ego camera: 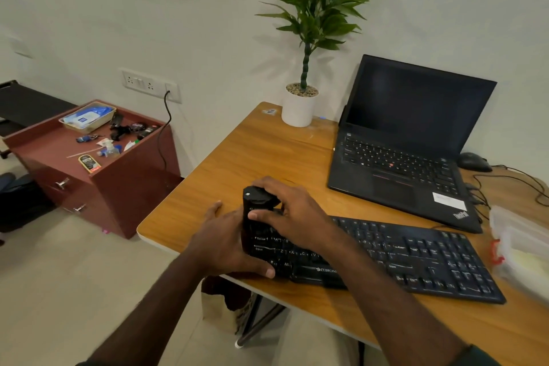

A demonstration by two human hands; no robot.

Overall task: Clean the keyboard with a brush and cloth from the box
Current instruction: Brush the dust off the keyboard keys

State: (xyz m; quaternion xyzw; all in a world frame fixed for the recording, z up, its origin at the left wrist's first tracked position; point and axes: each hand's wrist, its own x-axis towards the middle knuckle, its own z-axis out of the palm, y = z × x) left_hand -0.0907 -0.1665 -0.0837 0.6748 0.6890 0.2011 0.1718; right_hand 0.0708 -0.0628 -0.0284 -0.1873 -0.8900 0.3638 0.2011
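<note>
From the head view, we have the keyboard lying along the desk's front edge, its left end at the front-left corner. Our left hand wraps around that left end, thumb on the front rim. Our right hand grips a black upright brush pressed onto the keys there. The clear box sits at the right edge; we see no cloth out. With only 1 hand steadying, hard strokes could push the keyboard off the front edge or drag its cable against the laptop.
</note>
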